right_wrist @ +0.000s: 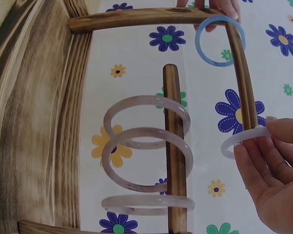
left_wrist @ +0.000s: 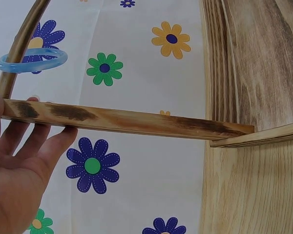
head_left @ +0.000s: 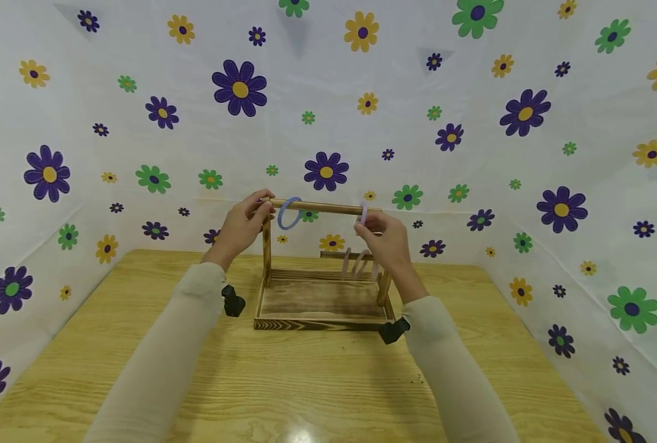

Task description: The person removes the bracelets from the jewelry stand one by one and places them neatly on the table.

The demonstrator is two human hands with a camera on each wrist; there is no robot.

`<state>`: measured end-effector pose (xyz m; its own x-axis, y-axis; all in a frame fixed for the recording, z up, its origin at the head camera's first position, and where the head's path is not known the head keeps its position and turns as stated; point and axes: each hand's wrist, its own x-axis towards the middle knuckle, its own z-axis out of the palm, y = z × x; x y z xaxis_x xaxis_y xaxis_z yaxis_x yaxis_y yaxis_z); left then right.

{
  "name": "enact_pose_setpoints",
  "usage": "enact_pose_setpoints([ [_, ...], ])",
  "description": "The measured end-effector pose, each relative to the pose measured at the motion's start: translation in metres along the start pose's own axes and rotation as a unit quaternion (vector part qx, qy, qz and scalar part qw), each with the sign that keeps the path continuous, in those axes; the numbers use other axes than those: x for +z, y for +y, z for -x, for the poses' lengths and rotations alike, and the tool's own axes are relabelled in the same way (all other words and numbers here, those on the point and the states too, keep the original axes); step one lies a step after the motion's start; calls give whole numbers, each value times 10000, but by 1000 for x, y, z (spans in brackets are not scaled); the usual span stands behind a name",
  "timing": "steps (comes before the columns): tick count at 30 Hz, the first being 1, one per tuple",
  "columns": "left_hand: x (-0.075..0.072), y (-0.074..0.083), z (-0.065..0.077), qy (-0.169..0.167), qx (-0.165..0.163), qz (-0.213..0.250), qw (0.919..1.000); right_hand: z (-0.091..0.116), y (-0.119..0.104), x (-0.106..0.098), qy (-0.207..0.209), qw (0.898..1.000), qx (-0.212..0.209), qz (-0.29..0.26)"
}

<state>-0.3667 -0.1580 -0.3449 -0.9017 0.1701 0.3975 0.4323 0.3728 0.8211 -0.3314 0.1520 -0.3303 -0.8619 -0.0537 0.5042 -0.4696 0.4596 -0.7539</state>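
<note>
A wooden bangle stand (head_left: 317, 324) holds an upper rod (head_left: 328, 208) and a shorter lower rod (right_wrist: 171, 80). My left hand (head_left: 242, 223) grips the upper left corner, where rod and post meet; its fingers reach behind the post (left_wrist: 127, 120) in the left wrist view. Near that hand, a blue bangle (left_wrist: 34, 67) hangs around the upper rod. At the rod's right end, my right hand (head_left: 386, 242) pinches a pale lavender bangle (right_wrist: 247, 134) between thumb and fingers, with the rod passing through it. Three pinkish-grey bangles (right_wrist: 146, 132) encircle the lower rod.
The stand's tray-like base sits on a light wood table (head_left: 317, 375). Behind and at both sides hangs a white cloth (head_left: 284, 141) printed with flowers. Dark wrist cameras (head_left: 395, 331) ride on both sleeves, the right one overlapping the base's front corner.
</note>
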Motion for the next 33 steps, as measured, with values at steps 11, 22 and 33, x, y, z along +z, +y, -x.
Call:
enact_pose_setpoints([
  [11, 1, -2, -1, -15, -47, -15, 10000, 5, 9, -21, 122, 9993, -1, 353],
  [22, 0, 2, -2, -56, -141, 125, 9998, 4, 15, -38, 298, 9986, 129, 418],
  [33, 0, 0, 0, 24, -12, -38, 10000, 10, 24, -59, 714, 9965, 146, 417],
])
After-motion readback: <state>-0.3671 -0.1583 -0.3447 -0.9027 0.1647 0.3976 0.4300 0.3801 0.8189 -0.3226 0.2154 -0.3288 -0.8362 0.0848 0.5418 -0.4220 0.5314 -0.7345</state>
